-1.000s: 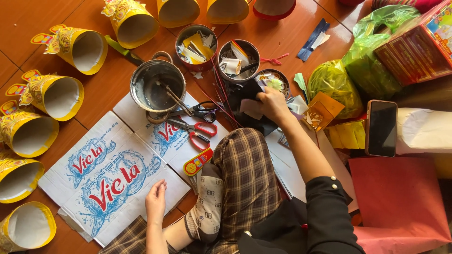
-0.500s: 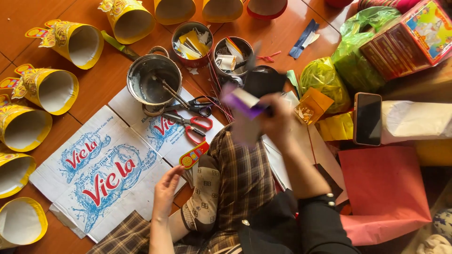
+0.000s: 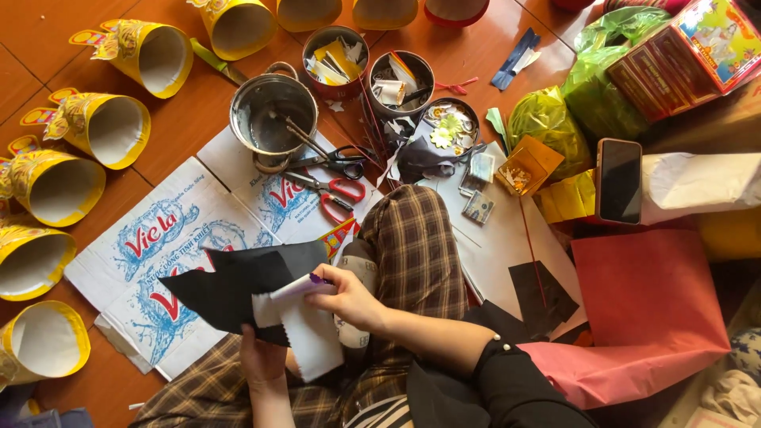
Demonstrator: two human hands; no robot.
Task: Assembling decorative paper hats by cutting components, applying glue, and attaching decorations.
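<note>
Scissors on flattened cardboard beside the metal pot, paper cones along its left.

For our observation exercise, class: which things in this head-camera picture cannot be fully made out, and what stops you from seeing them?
- Left hand, head view: fingers hidden behind the black sheet and white sheet.
- Small purple-tipped item in the right hand: too small to identify.
- Yellow paper cones at top: cut off by the frame edge.
- Metal pot: contents unclear through glare.
- Phone: screen dark.
</note>
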